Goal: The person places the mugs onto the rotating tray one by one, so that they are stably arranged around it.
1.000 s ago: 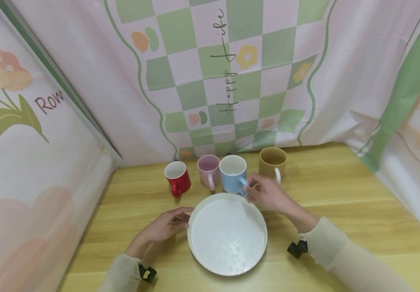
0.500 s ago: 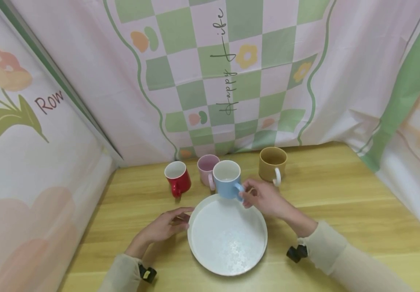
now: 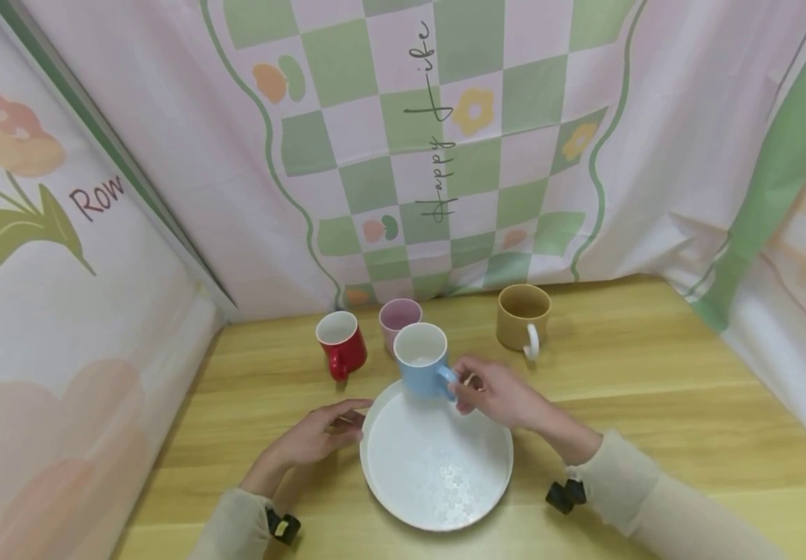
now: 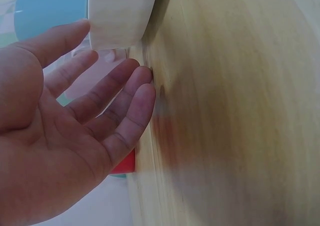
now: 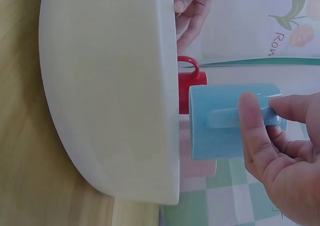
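Observation:
By its handle, my right hand (image 3: 494,391) pinches a light blue mug (image 3: 420,365), white inside and upright. In the head view it overlaps the far edge of a round white tray (image 3: 438,459); the right wrist view shows a gap between the mug (image 5: 215,136) and the tray's rim (image 5: 170,95). My left hand (image 3: 319,432) is at the tray's left side, with fingers loosely bent and nothing in its palm. In the left wrist view, the thumb and a finger of that hand (image 4: 75,121) are close to the tray wall (image 4: 120,15); contact is hard to tell.
Behind the tray stand a red mug (image 3: 347,348) at left and a pink mug (image 3: 396,315), partly hidden by the blue one. A mustard mug (image 3: 515,323) with a white handle is at right. Printed cloth (image 3: 473,179) hangs along the wooden table's (image 3: 655,373) back edge.
My right hand has lifted the blue mug from beside the pink mug and carried it left and nearer, over the tray's far edge. My left hand and the tray have stayed put.

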Action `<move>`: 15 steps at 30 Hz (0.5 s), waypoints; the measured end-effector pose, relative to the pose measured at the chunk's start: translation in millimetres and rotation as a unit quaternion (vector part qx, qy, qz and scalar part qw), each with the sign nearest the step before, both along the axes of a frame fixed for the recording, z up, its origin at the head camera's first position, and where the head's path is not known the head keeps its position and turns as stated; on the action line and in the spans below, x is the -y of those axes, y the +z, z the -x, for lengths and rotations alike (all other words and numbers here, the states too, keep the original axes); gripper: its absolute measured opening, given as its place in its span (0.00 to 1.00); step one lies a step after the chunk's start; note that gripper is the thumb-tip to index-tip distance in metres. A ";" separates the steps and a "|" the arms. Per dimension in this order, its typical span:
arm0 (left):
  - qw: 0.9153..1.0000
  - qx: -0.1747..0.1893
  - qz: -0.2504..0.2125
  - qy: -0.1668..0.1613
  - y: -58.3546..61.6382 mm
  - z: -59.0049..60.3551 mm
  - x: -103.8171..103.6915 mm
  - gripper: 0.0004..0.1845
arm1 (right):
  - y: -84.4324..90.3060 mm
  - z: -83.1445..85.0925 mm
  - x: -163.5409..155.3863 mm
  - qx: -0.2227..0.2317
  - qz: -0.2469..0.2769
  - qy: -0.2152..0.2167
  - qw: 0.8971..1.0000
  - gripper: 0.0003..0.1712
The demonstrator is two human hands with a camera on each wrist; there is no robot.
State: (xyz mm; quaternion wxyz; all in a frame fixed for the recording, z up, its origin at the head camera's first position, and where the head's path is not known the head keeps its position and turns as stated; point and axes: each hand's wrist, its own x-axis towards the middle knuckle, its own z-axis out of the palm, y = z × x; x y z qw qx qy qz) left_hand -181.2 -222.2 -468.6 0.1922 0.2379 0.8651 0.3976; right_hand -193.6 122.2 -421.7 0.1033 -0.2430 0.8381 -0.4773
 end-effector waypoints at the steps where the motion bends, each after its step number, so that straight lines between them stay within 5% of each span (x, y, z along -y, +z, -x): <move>1: 1.000 0.000 0.001 0.001 0.1 -0.2 -0.1 0.26 | -0.6 -0.5 1.2 0.001 0.001 0.003 1.000 0.06; 15: 1.000 -0.005 0.000 -0.004 0.0 -0.4 0.8 0.26 | -8.1 -5.6 10.5 0.001 0.020 0.057 0.998 0.04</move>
